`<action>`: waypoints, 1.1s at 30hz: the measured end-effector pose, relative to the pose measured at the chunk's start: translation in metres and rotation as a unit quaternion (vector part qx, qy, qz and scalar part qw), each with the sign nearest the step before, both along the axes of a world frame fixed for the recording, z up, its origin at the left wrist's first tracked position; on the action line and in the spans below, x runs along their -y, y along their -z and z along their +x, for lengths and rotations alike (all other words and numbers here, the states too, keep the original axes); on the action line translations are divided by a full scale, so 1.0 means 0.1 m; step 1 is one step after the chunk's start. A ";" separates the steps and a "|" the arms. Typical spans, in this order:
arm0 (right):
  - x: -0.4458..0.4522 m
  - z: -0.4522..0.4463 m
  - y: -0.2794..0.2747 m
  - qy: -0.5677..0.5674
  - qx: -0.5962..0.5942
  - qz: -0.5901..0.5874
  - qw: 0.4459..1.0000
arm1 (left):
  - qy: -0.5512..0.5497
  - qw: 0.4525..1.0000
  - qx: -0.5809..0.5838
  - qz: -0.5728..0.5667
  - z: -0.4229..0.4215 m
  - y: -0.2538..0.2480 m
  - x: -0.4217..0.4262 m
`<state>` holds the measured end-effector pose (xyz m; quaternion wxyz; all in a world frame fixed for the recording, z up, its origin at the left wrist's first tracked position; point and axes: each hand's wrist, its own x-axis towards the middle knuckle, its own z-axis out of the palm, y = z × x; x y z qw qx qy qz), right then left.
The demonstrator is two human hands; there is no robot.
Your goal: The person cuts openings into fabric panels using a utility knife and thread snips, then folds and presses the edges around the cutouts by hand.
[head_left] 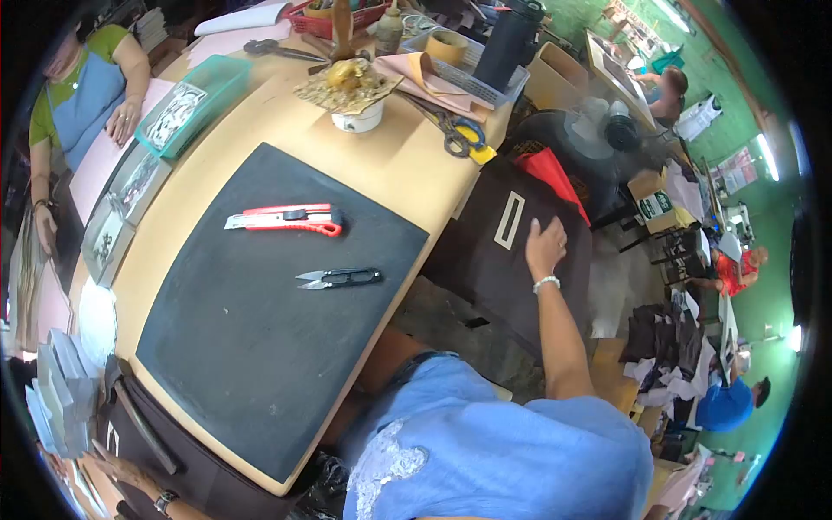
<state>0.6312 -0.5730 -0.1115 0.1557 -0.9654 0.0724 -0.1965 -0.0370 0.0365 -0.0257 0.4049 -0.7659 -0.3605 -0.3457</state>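
My right hand (546, 246), with a beaded bracelet at the wrist, rests over dark brown material (485, 234) at the right of the table, beside a cream rectangular frame (510, 220). Its fingers are apart and nothing is in them. At the lower left, my left hand (128, 470), with a watch at the wrist, lies with fingers stretched by another dark piece (143, 416). On the black mat (251, 347) between the hands lie a red cutter (290, 218) and small black thread snips (342, 278).
A hammer (143, 420) lies at the left edge. Beyond the mat stand a teal tray (217, 82), a white glue pot (358, 120), scissors (459, 139) and a black flask (507, 43). A person in a green top (100, 48) is across the table; others are at the far right.
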 end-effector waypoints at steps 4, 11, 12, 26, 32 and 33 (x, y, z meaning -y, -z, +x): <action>0.36 0.06 0.23 0.083 -0.178 0.013 0.980 | 0.076 0.979 0.108 -0.153 0.46 -0.10 0.21; 0.38 0.01 0.46 0.049 -0.108 0.042 0.992 | 0.129 0.887 0.273 -0.350 1.79 -0.34 1.17; 0.47 0.03 0.50 0.028 -0.026 0.099 0.994 | 0.133 0.887 0.262 -0.355 1.87 -0.34 1.25; -2.00 -2.22 -2.03 -0.480 -0.209 0.756 0.394 | 0.565 0.510 0.131 -0.635 3.39 -0.98 3.31; -2.32 -2.22 -2.50 -0.758 0.033 0.369 0.536 | 0.453 0.601 0.189 -0.630 2.59 -1.13 3.15; -2.34 -2.24 -2.52 -0.796 0.073 0.270 0.537 | 0.530 0.573 0.193 -0.594 2.49 -1.23 3.11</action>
